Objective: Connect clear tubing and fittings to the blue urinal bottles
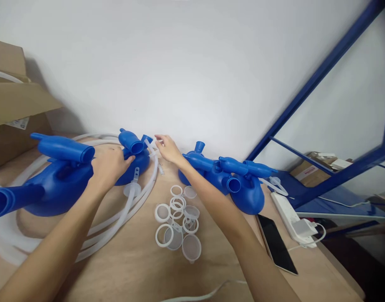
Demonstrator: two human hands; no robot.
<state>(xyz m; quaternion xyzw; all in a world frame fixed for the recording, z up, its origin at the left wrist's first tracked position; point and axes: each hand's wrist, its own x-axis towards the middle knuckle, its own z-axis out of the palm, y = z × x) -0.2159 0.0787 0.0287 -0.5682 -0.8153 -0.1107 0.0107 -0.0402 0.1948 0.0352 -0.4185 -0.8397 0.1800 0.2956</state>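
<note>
My left hand [109,164] is closed on the side of a blue plastic urinal bottle [141,162], with its thumb against the body below the wide mouth. My right hand [167,149] is just right of that bottle, fingers curved and apart, near the end of a translucent hose [153,156]; whether a fingertip touches the hose is unclear. From the bottle's front hangs a clear cap with a strap [132,188]. Nearer on the left lies a larger-looking blue bottle [58,184], partly behind my left forearm.
Coiled hoses [98,237] spread on the left of the wooden table. Several white rings and clear caps [191,247] lie mid-table. More blue bottles [247,195] stand right, beside a phone [276,243] and power strip [287,214]. An open carton [19,100] stands far left; blue shelving [318,71] rises right.
</note>
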